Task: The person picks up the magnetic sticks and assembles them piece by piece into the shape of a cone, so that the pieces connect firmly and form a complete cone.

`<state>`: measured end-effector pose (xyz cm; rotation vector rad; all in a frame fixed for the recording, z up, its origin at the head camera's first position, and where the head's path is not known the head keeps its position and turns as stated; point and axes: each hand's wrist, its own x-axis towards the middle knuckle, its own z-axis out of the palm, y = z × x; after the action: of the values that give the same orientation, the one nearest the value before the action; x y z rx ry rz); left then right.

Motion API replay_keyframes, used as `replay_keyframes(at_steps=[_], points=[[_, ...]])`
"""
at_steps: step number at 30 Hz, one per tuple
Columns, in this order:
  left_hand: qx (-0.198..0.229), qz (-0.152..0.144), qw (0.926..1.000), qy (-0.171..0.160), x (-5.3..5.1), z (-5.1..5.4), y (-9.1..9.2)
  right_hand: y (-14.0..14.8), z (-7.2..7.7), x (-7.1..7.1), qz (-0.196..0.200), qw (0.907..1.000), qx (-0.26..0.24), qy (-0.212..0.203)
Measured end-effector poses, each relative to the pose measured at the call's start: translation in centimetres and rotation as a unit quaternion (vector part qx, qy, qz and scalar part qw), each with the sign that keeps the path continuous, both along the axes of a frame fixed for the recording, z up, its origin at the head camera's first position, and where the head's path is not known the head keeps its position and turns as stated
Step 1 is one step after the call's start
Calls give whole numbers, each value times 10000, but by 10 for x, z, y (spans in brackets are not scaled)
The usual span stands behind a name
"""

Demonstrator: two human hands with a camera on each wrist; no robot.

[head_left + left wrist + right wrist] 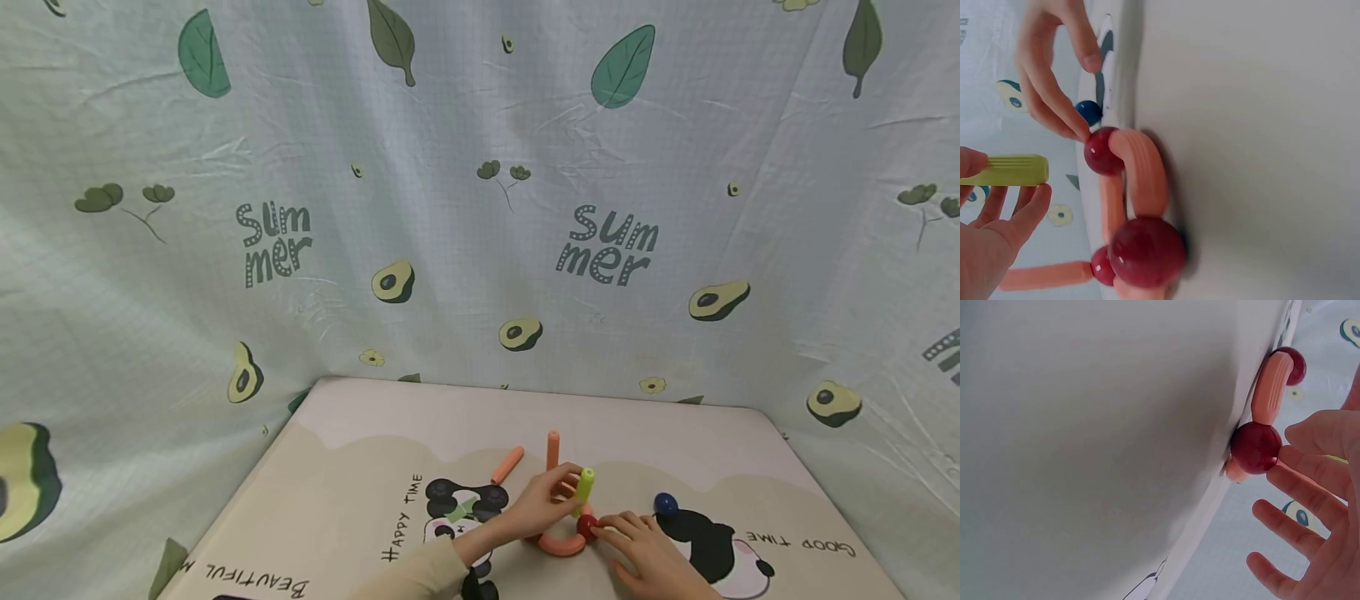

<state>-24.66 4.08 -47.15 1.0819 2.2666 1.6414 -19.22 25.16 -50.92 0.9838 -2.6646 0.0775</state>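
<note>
Gripping green rod in left hand; touching red ball with extended right fingers. Likely joining; next, align rod with ball.

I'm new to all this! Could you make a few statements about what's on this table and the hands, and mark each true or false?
1. The left hand holds a yellow-green rod. True.
2. The right hand touches a red ball. True.
3. The yellow-green rod is plugged into that red ball. False: the left wrist view shows its lower end free.
4. A blue ball lies on the table, held by neither hand. True.
5. Every orange rod lies flat. False: one orange rod stands upright.
</note>
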Motion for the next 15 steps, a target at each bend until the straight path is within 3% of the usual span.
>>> replay_keyframes(at_steps=[7,15], points=[[189,85,9988,-437,0,6,10,0,0,2,177,9994,-140,259],[267,77,9959,-866,-1,-4,16,1,0,2,109,9997,-149,165]])
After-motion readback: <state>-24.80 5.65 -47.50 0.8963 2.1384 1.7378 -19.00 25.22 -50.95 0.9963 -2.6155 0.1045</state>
